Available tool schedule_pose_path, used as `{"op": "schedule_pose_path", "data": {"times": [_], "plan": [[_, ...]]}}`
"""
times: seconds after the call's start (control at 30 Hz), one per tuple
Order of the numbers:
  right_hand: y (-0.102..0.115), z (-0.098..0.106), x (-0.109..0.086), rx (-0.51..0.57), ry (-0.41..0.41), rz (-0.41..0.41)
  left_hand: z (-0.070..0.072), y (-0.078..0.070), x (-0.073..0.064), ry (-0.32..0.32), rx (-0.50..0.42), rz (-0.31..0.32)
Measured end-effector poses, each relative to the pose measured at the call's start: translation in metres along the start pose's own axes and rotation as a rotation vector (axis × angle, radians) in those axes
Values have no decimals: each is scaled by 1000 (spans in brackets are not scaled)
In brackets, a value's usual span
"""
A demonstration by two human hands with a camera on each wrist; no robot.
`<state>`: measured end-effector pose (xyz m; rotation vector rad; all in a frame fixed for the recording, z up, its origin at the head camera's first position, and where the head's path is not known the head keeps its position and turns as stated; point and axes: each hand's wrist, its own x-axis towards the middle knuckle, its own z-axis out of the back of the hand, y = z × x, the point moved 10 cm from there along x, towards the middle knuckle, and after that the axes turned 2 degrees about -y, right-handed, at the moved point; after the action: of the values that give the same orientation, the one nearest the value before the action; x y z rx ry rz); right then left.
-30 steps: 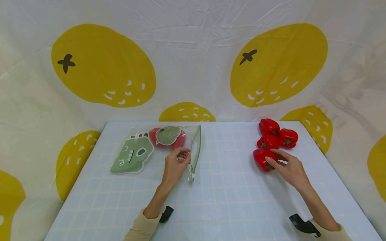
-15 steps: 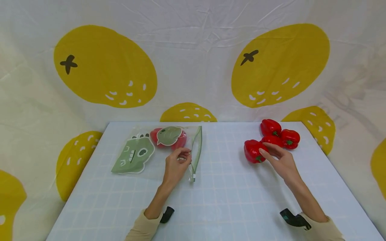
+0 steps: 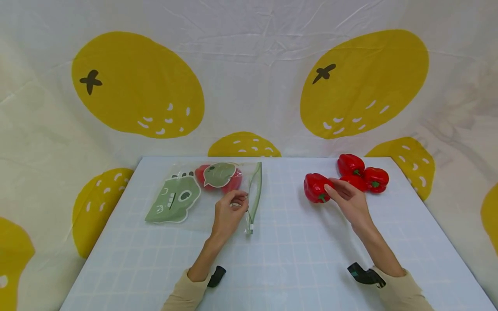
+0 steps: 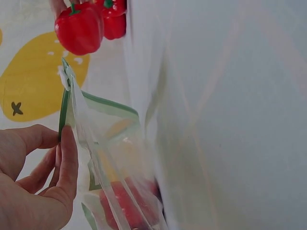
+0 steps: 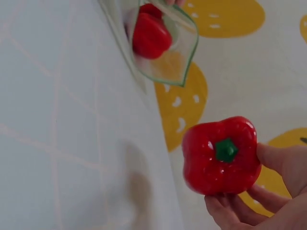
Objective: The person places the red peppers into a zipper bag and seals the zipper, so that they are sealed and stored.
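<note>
Fingers of the left hand (image 3: 231, 216) are closed to a narrow pinch on the green-edged mouth of the clear slider bag (image 3: 206, 205); the left wrist view shows the thumb at the strip. Fingers of the right hand (image 3: 353, 206) are spread to the width of the held red pepper (image 3: 317, 188), thumb and fingertips opposed. The right wrist view shows its green stem face-on and its body raised clear of the table (image 3: 272, 259). That view also looks into the parted mouth, exposing a bagged pepper (image 5: 152, 36); in the head view, printed film covers part of the red contents, so their number is uncertain. Beyond the right hand, three loose peppers (image 3: 351, 165) sit grouped, one partly hidden. Behind stands a fruit-print backdrop (image 3: 249, 86).
</note>
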<state>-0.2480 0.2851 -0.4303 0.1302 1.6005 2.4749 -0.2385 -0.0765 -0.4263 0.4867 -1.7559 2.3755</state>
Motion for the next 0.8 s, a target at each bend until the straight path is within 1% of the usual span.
{"op": "schedule_pose_path", "data": {"times": [0.27,0.43,0.8], "plan": [[2,-21,5,92,8,-52,-1,0,1,1,3,8],[5,-36,10,166,18,-55,-2,0,2,-1,1,6],[8,-73,18,235,28,-70,-2,-1,1,2,3,1]]}}
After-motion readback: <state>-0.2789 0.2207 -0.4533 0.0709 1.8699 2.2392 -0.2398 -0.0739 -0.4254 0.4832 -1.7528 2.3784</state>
